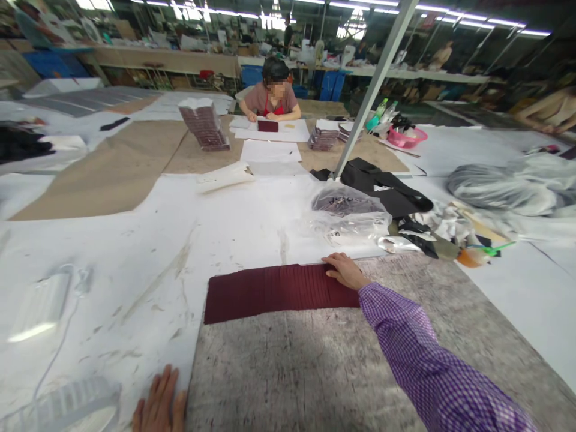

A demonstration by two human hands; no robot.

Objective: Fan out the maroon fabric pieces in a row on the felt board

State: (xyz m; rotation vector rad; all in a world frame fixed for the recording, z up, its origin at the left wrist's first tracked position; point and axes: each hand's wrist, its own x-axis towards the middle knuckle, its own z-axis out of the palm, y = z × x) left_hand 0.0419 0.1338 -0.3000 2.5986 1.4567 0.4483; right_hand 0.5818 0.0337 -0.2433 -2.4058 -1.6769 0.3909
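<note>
A row of dark maroon pieces [279, 291], overlapping like fanned-out sheets, lies along the far edge of a grey, stained board [288, 366]. My right hand [346, 271], in a purple checked sleeve, rests on the right end of the row with its fingers stretched out to the left. Part of the row's right end is hidden under that hand and cuff. My left hand [161, 401] lies flat at the bottom of the view, fingers extended, on the white table covering [148, 336] just left of the board. It holds nothing.
A clear plastic bag [351, 210], black material [382, 186] and scraps [450, 225] lie beyond the board. A metal post [375, 90] rises there. Across the table sits a co-worker [270, 99] between stacked maroon pieces [204, 126]. A white device [45, 306] with a cord stands left.
</note>
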